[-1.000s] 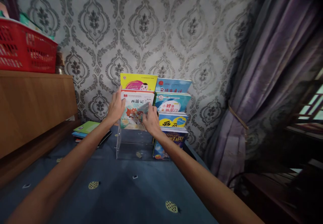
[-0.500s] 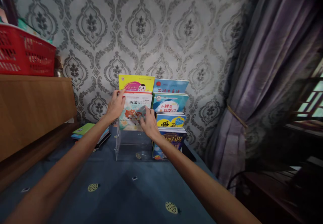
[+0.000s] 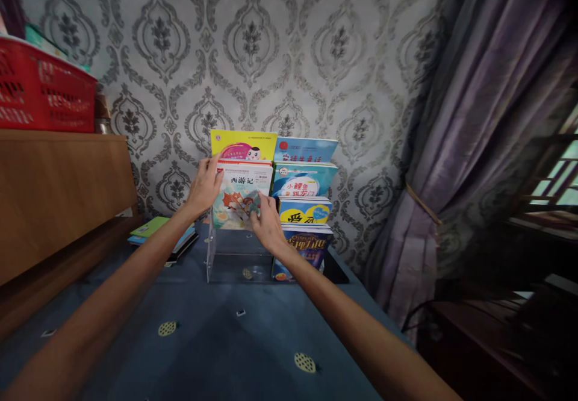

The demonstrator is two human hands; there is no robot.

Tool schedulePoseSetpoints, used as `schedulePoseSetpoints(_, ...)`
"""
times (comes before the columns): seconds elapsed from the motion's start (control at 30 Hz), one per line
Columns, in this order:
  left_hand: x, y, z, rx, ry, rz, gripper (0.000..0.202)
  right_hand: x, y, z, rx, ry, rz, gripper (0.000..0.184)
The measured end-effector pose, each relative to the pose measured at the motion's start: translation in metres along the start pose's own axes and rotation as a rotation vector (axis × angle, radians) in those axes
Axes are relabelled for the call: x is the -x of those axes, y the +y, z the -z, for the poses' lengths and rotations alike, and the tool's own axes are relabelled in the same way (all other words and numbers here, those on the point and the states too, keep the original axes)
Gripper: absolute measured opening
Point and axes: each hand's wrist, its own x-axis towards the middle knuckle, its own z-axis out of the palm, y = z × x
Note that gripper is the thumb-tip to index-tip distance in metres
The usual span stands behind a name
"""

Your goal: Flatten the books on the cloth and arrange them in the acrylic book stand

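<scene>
1. Straight in front of me, a white picture book stands upright in the left column of a clear rack, on a blue cloth printed with pineapples.
2. The person's left hand touches the book's upper left edge, thumb towards the cover; I cannot tell whether its grip is clamped there.
3. The right hand has its fingers against the cover's lower right part; whether that grip is closed on the book, I cannot tell.
4. Behind the white book, a yellow book rises higher.
5. The rack's right column holds stepped books, with a dark blue book lowest.
6. A small pile of books lies left of the rack, near a wooden cabinet bearing a red basket.
</scene>
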Motion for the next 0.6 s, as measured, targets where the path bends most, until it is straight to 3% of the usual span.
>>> schedulePoseSetpoints(0.17,0.011,-0.004,0.001,0.016,0.028,-0.022,0.057,0.03,-0.006,0.002,-0.06,-0.095,0.016,0.057)
schedulePoseSetpoints(0.27,0.037,-0.013,-0.002,0.019,0.046,0.013,0.057,0.064,-0.015,-0.004,-0.113,-0.234,0.023,0.055)
schedulePoseSetpoints(0.37,0.088,-0.033,-0.008,-0.042,-0.027,0.088,0.049,0.109,-0.023,-0.018,-0.177,-0.399,0.026,0.054)
schedulePoseSetpoints(0.5,0.171,-0.072,-0.007,-0.236,-0.317,0.248,0.043,0.172,-0.026,-0.037,-0.249,-0.559,0.032,0.055)
schedulePoseSetpoints(0.6,0.209,-0.107,0.005,-0.323,-0.372,0.355,0.046,0.206,-0.021,-0.046,-0.262,-0.608,-0.007,0.055)
